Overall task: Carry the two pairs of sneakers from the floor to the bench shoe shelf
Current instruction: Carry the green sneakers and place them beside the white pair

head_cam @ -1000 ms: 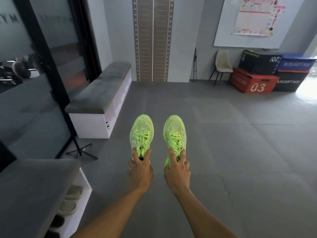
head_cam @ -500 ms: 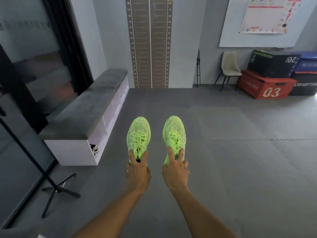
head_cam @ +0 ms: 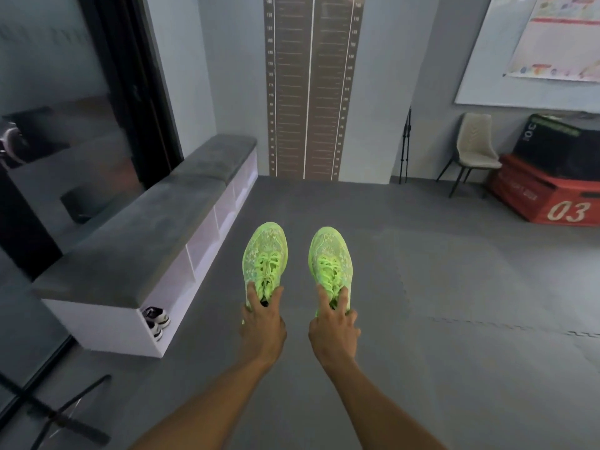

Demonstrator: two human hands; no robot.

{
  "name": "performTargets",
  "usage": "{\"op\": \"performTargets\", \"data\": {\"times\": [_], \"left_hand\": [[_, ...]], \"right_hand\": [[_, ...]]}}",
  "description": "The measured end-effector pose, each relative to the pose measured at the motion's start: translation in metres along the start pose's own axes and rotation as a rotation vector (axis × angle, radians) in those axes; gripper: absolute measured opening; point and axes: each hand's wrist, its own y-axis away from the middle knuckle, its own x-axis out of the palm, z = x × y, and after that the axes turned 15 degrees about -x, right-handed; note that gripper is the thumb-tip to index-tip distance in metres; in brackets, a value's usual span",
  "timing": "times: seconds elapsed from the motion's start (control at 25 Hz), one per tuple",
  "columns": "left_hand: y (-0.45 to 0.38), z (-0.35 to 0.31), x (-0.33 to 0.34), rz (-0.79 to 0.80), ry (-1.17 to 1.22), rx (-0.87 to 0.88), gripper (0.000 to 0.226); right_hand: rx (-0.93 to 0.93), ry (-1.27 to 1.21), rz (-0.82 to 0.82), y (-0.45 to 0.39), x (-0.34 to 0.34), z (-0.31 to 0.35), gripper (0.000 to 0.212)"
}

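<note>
I hold a pair of neon green sneakers out in front of me, above the grey floor. My left hand [head_cam: 262, 323] grips the left green sneaker [head_cam: 265, 253] at its heel opening. My right hand [head_cam: 334, 326] grips the right green sneaker [head_cam: 330, 254] the same way. Both toes point away from me. The bench shoe shelf [head_cam: 130, 241], white with a grey cushioned top, runs along the left wall. A dark and white pair of sneakers [head_cam: 156, 321] sits in its nearest open compartment.
A black tripod stand [head_cam: 61, 414] spreads its legs on the floor at lower left. A beige chair [head_cam: 475, 147] and stacked red and black plyo boxes [head_cam: 552, 190] stand at the far right. A height chart [head_cam: 311, 86] covers the far wall.
The view has moved forward and closer to the bench, which now looks larger on the left. The green sneakers stay held in both hands.
</note>
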Motion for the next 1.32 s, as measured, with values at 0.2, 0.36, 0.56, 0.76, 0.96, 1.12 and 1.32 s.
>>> {"op": "performTargets", "data": {"times": [0.2, 0.36, 0.56, 0.76, 0.96, 1.12, 1.32], "left_hand": [[-0.138, -0.064, 0.013, 0.006, -0.023, 0.008, 0.068], [-0.233, -0.103, 0.027, -0.003, -0.041, -0.015, 0.067], [-0.359, -0.159, 0.057, 0.031, 0.009, -0.149, 0.066], [-0.462, -0.192, 0.079, 0.056, 0.029, -0.262, 0.066], [-0.573, -0.196, 0.092, 0.06, 0.053, -0.383, 0.067], [-0.67, -0.173, 0.103, 0.088, 0.088, -0.489, 0.068], [-0.759, -0.138, 0.116, 0.189, 0.111, -0.576, 0.071]], "right_hand": [[0.0, -0.041, 0.001, -0.15, 0.004, -0.009, 0.079], [0.003, -0.101, -0.002, -0.261, 0.009, -0.021, 0.076], [-0.056, -0.115, 0.012, -0.415, 0.015, -0.043, 0.075], [-0.16, -0.089, 0.103, -0.541, 0.025, -0.049, 0.077], [-0.254, -0.075, 0.182, -0.66, 0.059, -0.023, 0.079], [-0.254, -0.083, 0.252, -0.757, 0.095, 0.013, 0.078], [-0.283, -0.033, 0.369, -0.853, 0.142, 0.064, 0.077]]}}
